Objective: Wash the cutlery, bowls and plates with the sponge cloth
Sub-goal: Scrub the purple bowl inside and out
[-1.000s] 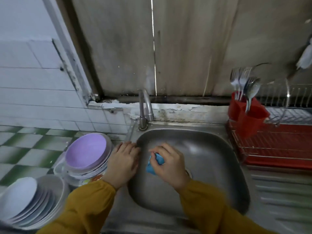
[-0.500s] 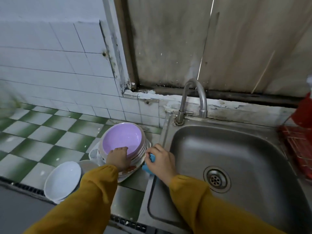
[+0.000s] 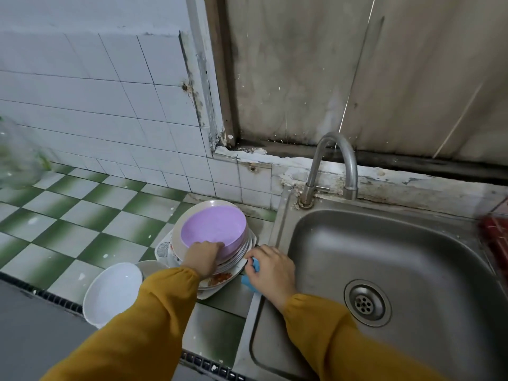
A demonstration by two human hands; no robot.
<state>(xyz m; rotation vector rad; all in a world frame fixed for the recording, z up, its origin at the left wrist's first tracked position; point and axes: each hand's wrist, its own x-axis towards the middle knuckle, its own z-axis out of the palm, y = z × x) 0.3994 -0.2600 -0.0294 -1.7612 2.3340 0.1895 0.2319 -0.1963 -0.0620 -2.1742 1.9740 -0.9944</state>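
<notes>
Hands at the dirty stack, first dish about to be picked

Left hand (image 3: 204, 258) curled over near rim of purple bowl (image 3: 213, 229), fingers gripping its edge, bowl not lifted. Right hand (image 3: 270, 270) closed around blue sponge cloth (image 3: 254, 266), resting on sink (image 3: 277, 215) left rim, just beside the stack. Purple bowl sits on top of plate stack (image 3: 233, 266) on green-checked tabletop (image 3: 68, 229); lowest plate shows food residue. White bowls (image 3: 112, 291) nested near tabletop front edge, left of the sleeve. Tap (image 3: 334, 166) off, basin dry-looking and empty. No cutlery visible.

Risks, judged: one-handed pull on the top bowl could drag or tilt the plates under it, stack looks uneven. Left sleeve passes close over the white bowls, which sit near the edge, so a nudge could knock them off. Sleeves may also pick up residue.
</notes>
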